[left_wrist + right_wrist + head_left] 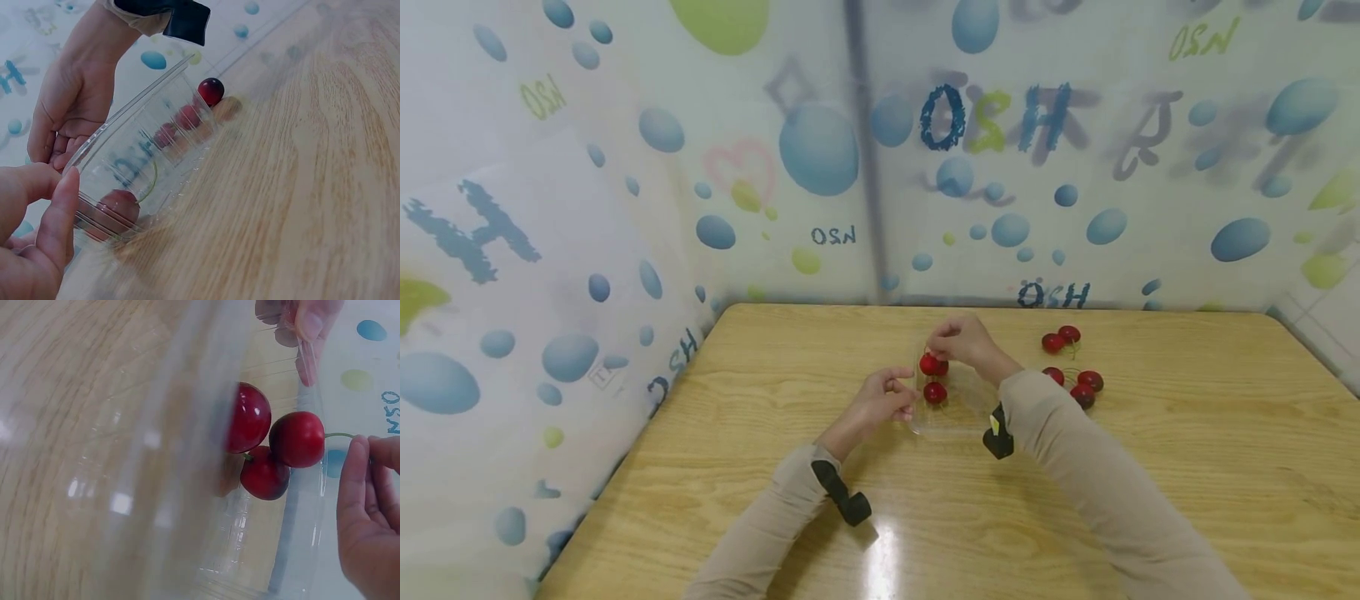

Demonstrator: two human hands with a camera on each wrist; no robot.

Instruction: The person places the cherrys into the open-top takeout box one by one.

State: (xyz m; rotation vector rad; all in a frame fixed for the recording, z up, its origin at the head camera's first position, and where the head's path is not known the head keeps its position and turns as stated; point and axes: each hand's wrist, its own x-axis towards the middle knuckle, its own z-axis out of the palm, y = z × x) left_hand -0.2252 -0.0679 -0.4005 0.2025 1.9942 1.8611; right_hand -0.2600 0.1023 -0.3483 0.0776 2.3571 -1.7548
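Observation:
A clear plastic box (951, 425) stands on the table in front of me. My right hand (964, 342) pinches the thin green stem of a red cherry (298, 439), which hangs at the far left part of the box. Beneath and beside it, two more cherries, one (265, 476) darker at its lower end and one (935, 392) nearer to me, lie inside the box. At the box's left side my left hand (880, 397) holds the rim and wall between thumb and fingers. The left wrist view shows these fingertips (62, 209) against the clear wall.
Right of the box, several cherries with stems lie on the wooden table (1187, 450): a pair (1053, 342) farther back and a group (1083, 395) nearer. A patterned curtain (820, 150) stands along the back and left edges.

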